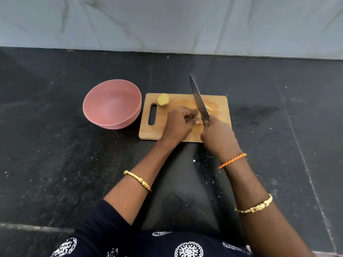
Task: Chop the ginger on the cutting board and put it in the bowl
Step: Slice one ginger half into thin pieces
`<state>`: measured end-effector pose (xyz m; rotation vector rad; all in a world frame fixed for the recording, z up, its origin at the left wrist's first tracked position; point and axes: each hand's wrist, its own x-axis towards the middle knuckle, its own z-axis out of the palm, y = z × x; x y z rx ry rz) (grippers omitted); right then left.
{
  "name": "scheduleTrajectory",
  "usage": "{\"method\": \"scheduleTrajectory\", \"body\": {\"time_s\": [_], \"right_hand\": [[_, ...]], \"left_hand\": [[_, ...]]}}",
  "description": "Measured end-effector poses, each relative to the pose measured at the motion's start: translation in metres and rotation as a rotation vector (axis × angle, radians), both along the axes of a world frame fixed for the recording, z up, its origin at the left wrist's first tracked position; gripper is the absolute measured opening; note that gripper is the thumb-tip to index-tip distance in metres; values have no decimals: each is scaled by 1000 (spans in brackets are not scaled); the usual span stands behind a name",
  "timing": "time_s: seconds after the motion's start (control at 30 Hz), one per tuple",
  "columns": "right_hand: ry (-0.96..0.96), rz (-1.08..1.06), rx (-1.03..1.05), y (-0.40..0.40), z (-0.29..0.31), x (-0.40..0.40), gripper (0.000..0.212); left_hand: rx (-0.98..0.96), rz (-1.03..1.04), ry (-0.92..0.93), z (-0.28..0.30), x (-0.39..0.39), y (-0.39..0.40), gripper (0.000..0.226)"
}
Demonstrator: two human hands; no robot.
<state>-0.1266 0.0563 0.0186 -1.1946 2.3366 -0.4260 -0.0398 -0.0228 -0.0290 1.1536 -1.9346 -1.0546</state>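
Note:
A wooden cutting board (219, 104) lies on the dark counter. My right hand (218, 136) grips the handle of a long knife (197, 97), whose blade slants across the board. My left hand (179, 123) curls its fingers over a ginger piece (198, 115) beside the blade; most of that piece is hidden. A thin ginger slice (208, 107) shows just right of the blade. Another ginger chunk (163, 99) sits at the board's far left corner. The pink bowl (111, 103) stands left of the board with nothing visible inside.
The black stone counter (55, 164) spreads all round, flecked with small white crumbs. A grey marble-look wall (167, 23) rises behind it. The board's handle slot (152, 114) faces the bowl.

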Motion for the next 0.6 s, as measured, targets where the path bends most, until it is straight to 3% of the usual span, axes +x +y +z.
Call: {"method": "scheduleTrajectory", "body": {"time_s": [0.4,0.6], "right_hand": [[-80,5,133,48,-5,4,13],[-97,-60,-70,69,11,1,23]], "left_hand": [[3,8,22,-1,0,-1,33],[40,6,35,-1,0,0,35]]}}
